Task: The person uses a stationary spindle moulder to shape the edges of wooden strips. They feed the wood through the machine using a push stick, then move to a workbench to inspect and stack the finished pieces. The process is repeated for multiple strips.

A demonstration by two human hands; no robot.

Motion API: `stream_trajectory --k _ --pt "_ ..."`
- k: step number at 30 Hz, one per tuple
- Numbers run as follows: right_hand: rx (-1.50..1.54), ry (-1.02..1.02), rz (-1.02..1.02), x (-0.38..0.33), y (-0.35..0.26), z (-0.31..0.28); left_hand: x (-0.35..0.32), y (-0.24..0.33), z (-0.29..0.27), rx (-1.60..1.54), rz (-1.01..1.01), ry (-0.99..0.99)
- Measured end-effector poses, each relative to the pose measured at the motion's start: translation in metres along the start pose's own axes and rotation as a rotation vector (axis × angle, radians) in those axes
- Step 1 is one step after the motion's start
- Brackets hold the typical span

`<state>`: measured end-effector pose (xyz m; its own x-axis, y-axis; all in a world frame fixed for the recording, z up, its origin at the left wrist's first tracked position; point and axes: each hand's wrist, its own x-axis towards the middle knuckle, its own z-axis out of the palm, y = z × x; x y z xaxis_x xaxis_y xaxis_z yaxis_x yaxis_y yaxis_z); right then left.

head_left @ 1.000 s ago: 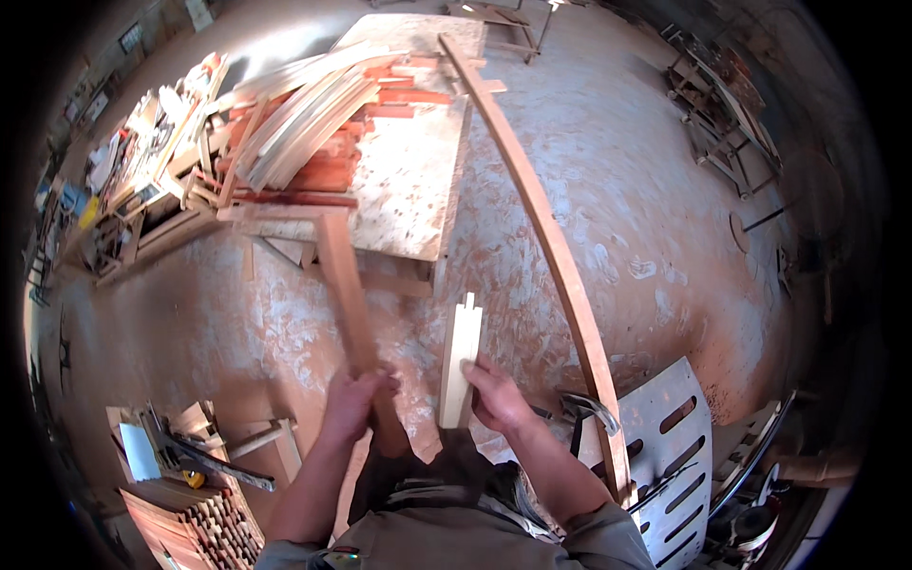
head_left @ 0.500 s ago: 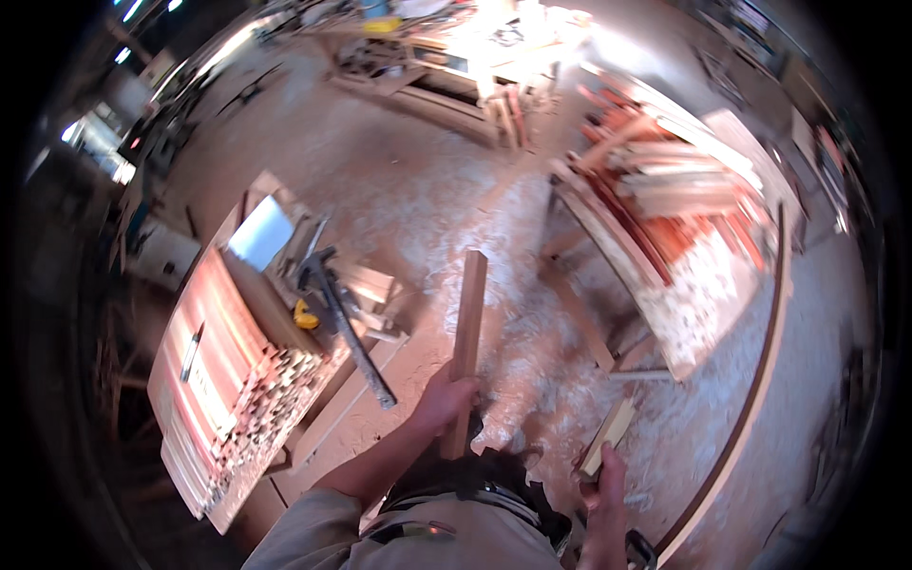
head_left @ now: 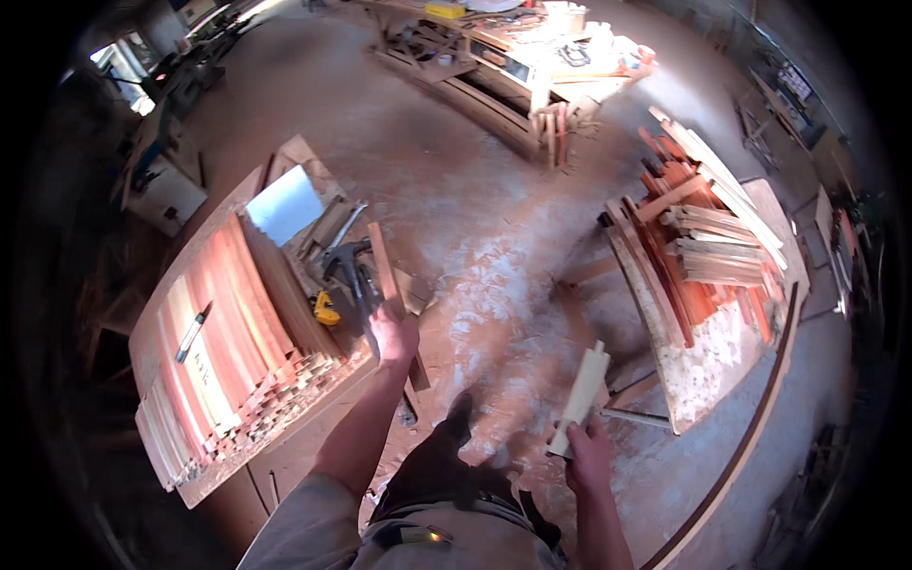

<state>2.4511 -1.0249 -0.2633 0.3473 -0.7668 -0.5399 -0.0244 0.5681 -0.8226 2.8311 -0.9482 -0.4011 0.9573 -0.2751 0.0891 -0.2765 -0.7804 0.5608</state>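
Note:
My left hand [head_left: 394,334] is closed around a long reddish-brown wooden strip [head_left: 383,258], held tilted beside the left-hand bench. Just left of the strip lies a dark claw hammer [head_left: 350,258], its handle partly hidden by my hand. A short pale wooden piece [head_left: 585,382] with a narrowed tongue at its far end is gripped in my right hand [head_left: 590,451]. On the left bench, many reddish strips [head_left: 228,294] are stacked side by side, with a marker pen [head_left: 194,332] on top. A yellow tool [head_left: 326,309] sits near the hammer.
At right, a table [head_left: 708,370] bears piled reddish and pale wood pieces [head_left: 717,256]. A long curved-looking batten [head_left: 741,446] leans along its right side. Wood shavings [head_left: 494,285] cover the floor between benches. A cluttered workbench [head_left: 513,119] stands farther back.
My left hand has carried the wooden strip leftward to the left bench, beside the hammer. The right hand has raised the pale piece a little. The view has shifted.

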Motion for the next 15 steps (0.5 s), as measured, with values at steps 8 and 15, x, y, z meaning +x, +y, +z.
stream_trajectory --k 8,15 --pt "-0.088 -0.095 -0.099 0.007 -0.021 0.052 0.018 -0.003 0.024 0.215 0.040 0.046" --pt "-0.065 -0.177 -0.057 0.023 -0.025 0.044 0.014 0.017 -0.007 0.132 0.013 -0.063"
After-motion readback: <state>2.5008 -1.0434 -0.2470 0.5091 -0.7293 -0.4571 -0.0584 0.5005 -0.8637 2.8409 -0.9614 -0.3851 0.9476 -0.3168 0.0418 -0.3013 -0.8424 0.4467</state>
